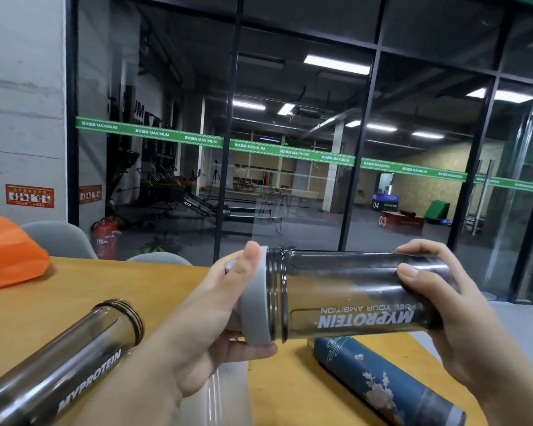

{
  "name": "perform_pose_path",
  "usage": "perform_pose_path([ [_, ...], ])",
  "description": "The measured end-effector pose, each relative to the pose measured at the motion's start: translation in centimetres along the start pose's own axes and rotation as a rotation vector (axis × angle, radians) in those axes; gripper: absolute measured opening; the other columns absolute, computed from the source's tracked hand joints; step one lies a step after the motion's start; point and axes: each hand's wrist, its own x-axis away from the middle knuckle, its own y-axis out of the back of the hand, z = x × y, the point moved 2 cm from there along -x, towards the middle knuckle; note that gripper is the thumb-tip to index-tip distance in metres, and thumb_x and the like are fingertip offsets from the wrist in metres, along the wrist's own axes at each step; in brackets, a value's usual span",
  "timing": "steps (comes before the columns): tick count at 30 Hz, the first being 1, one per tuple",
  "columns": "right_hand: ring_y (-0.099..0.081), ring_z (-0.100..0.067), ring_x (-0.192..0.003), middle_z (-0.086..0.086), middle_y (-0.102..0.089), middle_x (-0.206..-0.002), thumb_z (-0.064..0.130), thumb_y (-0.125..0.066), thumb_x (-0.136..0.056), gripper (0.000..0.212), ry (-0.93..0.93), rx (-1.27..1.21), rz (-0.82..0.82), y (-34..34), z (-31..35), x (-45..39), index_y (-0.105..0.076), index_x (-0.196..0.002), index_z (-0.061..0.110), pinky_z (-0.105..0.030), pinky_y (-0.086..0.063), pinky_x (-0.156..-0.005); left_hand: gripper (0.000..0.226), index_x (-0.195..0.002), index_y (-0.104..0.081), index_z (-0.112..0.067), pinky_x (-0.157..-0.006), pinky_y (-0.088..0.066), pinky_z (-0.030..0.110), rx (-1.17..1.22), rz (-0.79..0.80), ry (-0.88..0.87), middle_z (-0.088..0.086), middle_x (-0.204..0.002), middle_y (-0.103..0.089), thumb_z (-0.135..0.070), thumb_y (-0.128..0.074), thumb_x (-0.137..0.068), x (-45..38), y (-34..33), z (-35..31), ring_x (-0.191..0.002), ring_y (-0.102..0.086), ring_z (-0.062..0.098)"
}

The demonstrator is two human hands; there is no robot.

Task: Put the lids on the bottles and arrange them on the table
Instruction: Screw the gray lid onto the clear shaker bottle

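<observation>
A dark see-through shaker bottle [351, 290] marked MYPROTEIN is held sideways above the wooden table [74, 290]. My right hand [450, 315] grips its base end. My left hand [210, 315] grips a grey lid [254, 305] set against the bottle's threaded mouth. A second dark MYPROTEIN bottle [62, 364] lies on the table at the lower left with its mouth uncovered. A blue patterned bottle [382, 382] lies on its side at the lower right. A clear bottle [225, 395] lies partly hidden under my left wrist.
An orange bag [10, 256] sits at the table's far left. Two grey chair backs [59, 238] stand behind the far edge. A glass wall [290, 149] with a green stripe is beyond, and a red fire extinguisher [106, 238] stands on the floor.
</observation>
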Motion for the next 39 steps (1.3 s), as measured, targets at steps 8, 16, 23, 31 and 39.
perform_pose_path([
  [8, -0.054, -0.012, -0.058, -0.005, -0.057, -0.074, 0.044, -0.079, -0.052, 0.039, 0.108, 0.043, 0.05, 0.23, 0.55, 0.51, -0.061, -0.087, 0.037, -0.011, -0.044, -0.05, 0.077, -0.114, -0.066, -0.018, -0.06, -0.06, 0.042, 0.015, -0.037, 0.055, 0.021, -0.092, -0.072, -0.062, -0.065, -0.051, -0.13, -0.2, 0.47, -0.069, -0.069, 0.026],
  [16, -0.056, -0.031, -0.074, -0.004, -0.058, -0.079, 0.045, -0.08, -0.049, 0.047, 0.13, 0.05, 0.054, 0.3, 0.41, 0.58, -0.06, -0.09, 0.036, -0.023, -0.053, -0.057, 0.067, -0.114, -0.064, -0.028, -0.062, -0.059, 0.044, 0.0, -0.035, -0.015, 0.015, -0.089, -0.071, -0.055, -0.068, -0.053, -0.24, -0.25, 0.51, -0.067, -0.066, 0.025],
  [23, -0.057, -0.011, -0.059, 0.002, -0.059, -0.07, 0.07, -0.08, -0.027, 0.073, 0.09, 0.028, 0.054, 0.03, 0.05, 0.24, -0.06, -0.089, 0.037, -0.013, -0.045, -0.052, 0.061, -0.112, -0.059, -0.045, -0.059, -0.058, 0.039, -0.013, -0.059, -0.149, 0.004, -0.112, -0.068, -0.052, -0.075, -0.054, -0.61, 0.29, 0.57, -0.089, -0.069, 0.029],
  [31, -0.062, -0.018, -0.068, -0.002, -0.059, -0.077, 0.074, -0.078, -0.026, 0.075, 0.103, 0.009, 0.044, -0.2, 0.09, 0.4, -0.06, -0.09, 0.037, -0.023, -0.051, -0.058, 0.065, -0.112, -0.058, -0.048, -0.06, -0.058, 0.042, -0.051, -0.064, -0.184, 0.001, -0.107, -0.068, -0.049, -0.077, -0.05, -0.63, 0.54, 0.2, -0.085, -0.069, 0.028],
  [39, -0.056, -0.014, -0.065, 0.001, -0.056, -0.076, 0.076, -0.076, -0.031, 0.074, 0.117, 0.031, 0.03, -0.47, 0.04, 0.6, -0.059, -0.093, 0.038, -0.018, -0.048, -0.06, 0.057, -0.113, -0.058, -0.043, -0.057, -0.058, 0.04, -0.071, -0.082, -0.177, 0.006, -0.109, -0.067, -0.049, -0.068, -0.058, -0.47, 0.56, -0.12, -0.083, -0.068, 0.028],
])
